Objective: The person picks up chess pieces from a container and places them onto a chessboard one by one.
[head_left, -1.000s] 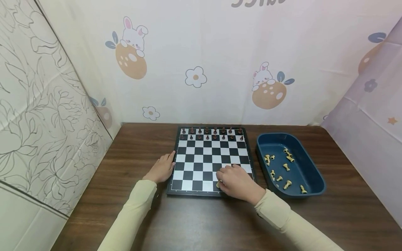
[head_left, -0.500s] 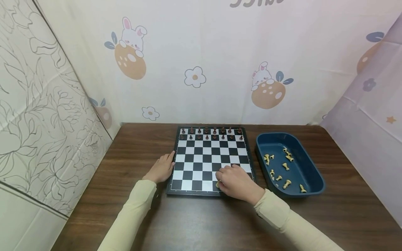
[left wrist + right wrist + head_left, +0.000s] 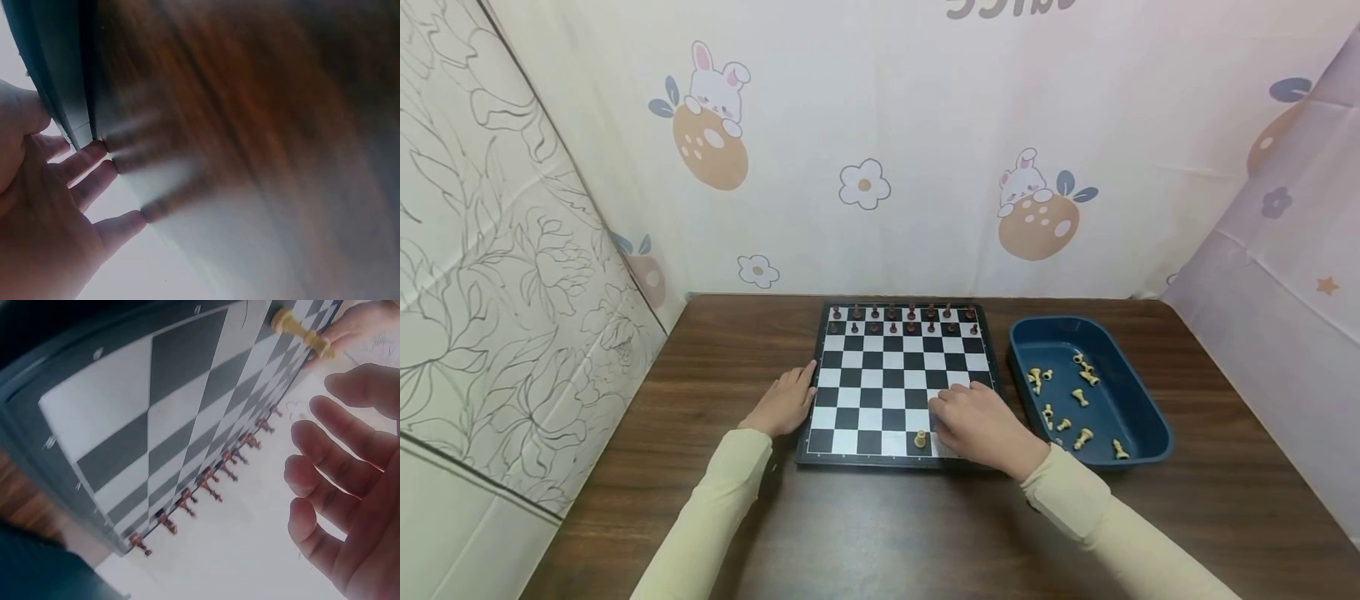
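A pale yellow chess piece [image 3: 921, 439] stands upright on a dark square in the near row of the chessboard [image 3: 893, 400]. In the right wrist view this chess piece [image 3: 303, 332] has a crown-like top. Just right of it, my right hand [image 3: 981, 425] hovers over the board; its fingers [image 3: 312, 447] are loosely bent, apart from the piece and holding nothing. On the other side, my left hand [image 3: 781, 403] rests on the tabletop with fingertips against the board's left edge. The left wrist view shows those fingers [image 3: 94, 181] extended beside the dark board edge.
Two rows of dark red chess pieces [image 3: 892, 320] line the board's far side. To the right stands a blue tray [image 3: 1138, 417], where several pale yellow pieces [image 3: 1082, 438] lie scattered. A patterned curtain [image 3: 925, 233] hangs behind the brown wooden table [image 3: 865, 542].
My right hand has let go of the pale yellow chess piece and shifted right, leaving it standing in view. The left hand stays at the board's edge.
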`<action>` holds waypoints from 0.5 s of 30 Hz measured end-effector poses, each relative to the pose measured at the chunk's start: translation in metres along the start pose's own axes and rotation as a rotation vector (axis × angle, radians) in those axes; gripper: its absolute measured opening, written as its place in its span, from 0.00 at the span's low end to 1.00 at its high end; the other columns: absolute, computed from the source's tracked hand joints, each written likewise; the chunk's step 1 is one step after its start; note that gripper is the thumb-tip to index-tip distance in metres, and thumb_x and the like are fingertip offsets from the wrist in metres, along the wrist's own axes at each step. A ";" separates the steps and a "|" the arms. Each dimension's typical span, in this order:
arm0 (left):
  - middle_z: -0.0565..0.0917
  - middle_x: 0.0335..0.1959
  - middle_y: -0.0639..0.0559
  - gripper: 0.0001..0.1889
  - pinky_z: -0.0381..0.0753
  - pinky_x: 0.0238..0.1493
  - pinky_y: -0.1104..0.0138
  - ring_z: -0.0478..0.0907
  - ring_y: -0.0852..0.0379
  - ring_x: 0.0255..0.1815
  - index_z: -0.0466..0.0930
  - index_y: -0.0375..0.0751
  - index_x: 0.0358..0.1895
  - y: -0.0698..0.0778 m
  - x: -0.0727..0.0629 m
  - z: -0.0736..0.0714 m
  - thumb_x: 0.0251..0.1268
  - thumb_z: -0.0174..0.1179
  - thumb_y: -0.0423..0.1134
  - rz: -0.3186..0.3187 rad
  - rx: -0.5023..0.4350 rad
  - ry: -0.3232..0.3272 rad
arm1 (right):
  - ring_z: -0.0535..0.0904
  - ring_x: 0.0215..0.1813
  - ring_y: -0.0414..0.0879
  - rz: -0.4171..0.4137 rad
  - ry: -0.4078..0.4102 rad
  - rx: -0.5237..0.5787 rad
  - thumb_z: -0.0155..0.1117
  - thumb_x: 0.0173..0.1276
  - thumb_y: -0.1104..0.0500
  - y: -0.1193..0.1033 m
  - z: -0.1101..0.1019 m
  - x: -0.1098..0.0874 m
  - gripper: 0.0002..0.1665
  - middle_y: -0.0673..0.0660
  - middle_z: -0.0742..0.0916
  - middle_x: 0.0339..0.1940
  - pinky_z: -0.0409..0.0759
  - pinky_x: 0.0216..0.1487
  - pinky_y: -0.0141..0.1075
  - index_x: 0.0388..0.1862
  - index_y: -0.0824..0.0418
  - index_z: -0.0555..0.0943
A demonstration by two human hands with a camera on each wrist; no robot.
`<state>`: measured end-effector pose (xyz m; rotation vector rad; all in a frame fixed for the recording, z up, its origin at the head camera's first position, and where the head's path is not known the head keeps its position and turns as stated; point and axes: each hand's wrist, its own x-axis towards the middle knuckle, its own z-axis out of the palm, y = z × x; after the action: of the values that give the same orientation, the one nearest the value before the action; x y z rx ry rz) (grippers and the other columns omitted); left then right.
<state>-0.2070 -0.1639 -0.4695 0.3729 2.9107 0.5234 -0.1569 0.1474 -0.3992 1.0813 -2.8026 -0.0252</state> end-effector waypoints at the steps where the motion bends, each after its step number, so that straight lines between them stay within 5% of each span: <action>1: 0.64 0.67 0.35 0.28 0.57 0.70 0.49 0.60 0.40 0.69 0.49 0.33 0.74 0.000 0.000 0.000 0.77 0.39 0.41 0.001 0.001 -0.002 | 0.75 0.28 0.41 0.013 -0.003 -0.004 0.70 0.57 0.54 0.002 -0.001 -0.001 0.07 0.49 0.85 0.27 0.71 0.27 0.32 0.33 0.54 0.84; 15: 0.64 0.68 0.35 0.29 0.56 0.70 0.49 0.59 0.40 0.69 0.48 0.33 0.74 -0.001 0.002 0.000 0.77 0.39 0.41 -0.010 0.007 -0.006 | 0.74 0.30 0.45 0.128 0.008 -0.059 0.74 0.54 0.55 0.044 -0.021 -0.023 0.08 0.52 0.84 0.29 0.72 0.28 0.35 0.31 0.56 0.84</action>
<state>-0.2088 -0.1639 -0.4701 0.3605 2.9078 0.5093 -0.1669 0.1961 -0.3783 0.8850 -2.8380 -0.0899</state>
